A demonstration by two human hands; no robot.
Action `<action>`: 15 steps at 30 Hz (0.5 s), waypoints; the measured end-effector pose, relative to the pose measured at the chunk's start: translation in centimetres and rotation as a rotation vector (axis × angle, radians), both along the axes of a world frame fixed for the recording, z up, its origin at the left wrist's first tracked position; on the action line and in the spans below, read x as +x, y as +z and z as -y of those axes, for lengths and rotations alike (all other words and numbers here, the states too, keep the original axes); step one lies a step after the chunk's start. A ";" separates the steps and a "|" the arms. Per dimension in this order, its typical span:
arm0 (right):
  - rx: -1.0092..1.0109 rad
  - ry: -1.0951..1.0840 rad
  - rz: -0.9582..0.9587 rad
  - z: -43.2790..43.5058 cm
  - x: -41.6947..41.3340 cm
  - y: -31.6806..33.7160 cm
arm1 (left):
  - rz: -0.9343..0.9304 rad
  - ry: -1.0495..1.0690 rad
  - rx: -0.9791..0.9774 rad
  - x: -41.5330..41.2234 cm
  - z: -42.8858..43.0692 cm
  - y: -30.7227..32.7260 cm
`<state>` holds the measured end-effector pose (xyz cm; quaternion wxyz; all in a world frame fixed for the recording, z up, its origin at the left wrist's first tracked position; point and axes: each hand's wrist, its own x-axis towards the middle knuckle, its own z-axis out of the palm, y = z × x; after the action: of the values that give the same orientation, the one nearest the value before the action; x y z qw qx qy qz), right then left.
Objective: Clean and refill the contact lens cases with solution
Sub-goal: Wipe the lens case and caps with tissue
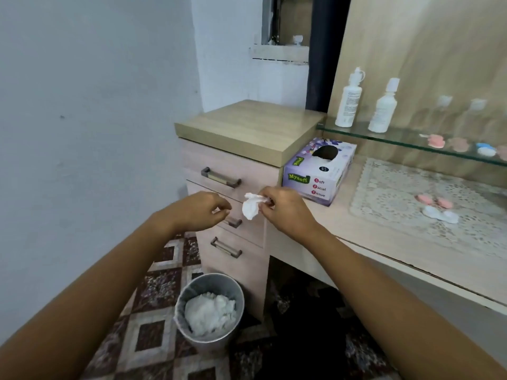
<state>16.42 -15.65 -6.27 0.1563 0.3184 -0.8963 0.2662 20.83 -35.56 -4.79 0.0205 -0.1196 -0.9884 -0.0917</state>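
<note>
Right hand [285, 211]: thumb and fingertips pinch a crumpled white tissue [250, 207]. The tissue hangs off the fingers in mid-air in front of the drawer unit [247, 127], level with its second drawer.

Left hand [199, 212]: fingers curled in, thumb tip against fingertips, nothing visible in the grip. It is just beside the tissue, not touching it.

Waste bin [192, 287] stands on the patterned floor below both hands, against the drawer unit. It has a liner and holds a pile of used white tissues [210, 314].

Lens cases, none in hand:
- pink lens case [434, 201] and white lens case [440, 214] lie on the lace mat [389, 187] on the counter [343, 223], just beside each other. Can't tell if the caps are on.
- second pink case [436, 140] and blue-and-white case [485, 150] sit on the glass shelf [397, 139] above. They are blurred, and further shapes there are reflections or unclear.

Two white solution bottles stand upright at the left end of the glass shelf: taller bottle [349, 101] and shorter bottle [383, 109], near each other.

Purple Mysoft tissue box [318, 171] sits on the counter against the drawer unit, left of the lace mat. Its top opening is dark, and I can't tell if any sheets are left inside.
</note>
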 end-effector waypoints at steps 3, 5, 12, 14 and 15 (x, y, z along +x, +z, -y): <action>0.022 0.038 0.033 2.5 -0.2 -1.1 | 0.027 0.045 0.011 0.3 2.3 -1.5; 0.037 0.070 0.045 4.0 -0.1 -1.8 | 0.042 0.080 0.028 0.6 3.5 -2.5; 0.047 0.163 0.137 9.0 -0.4 -5.2 | 0.062 0.189 0.099 1.2 7.7 -7.0; 0.069 0.172 0.169 10.1 -0.6 -6.5 | 0.071 0.207 0.108 1.2 8.6 -8.5; 0.082 0.164 0.187 10.5 -0.8 -7.1 | 0.071 0.212 0.111 1.3 8.9 -9.1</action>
<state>15.65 -26.17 -13.41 0.0365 0.3707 -0.8879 0.2699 22.12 -44.44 -13.91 0.0018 -0.0096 -0.9889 -0.1479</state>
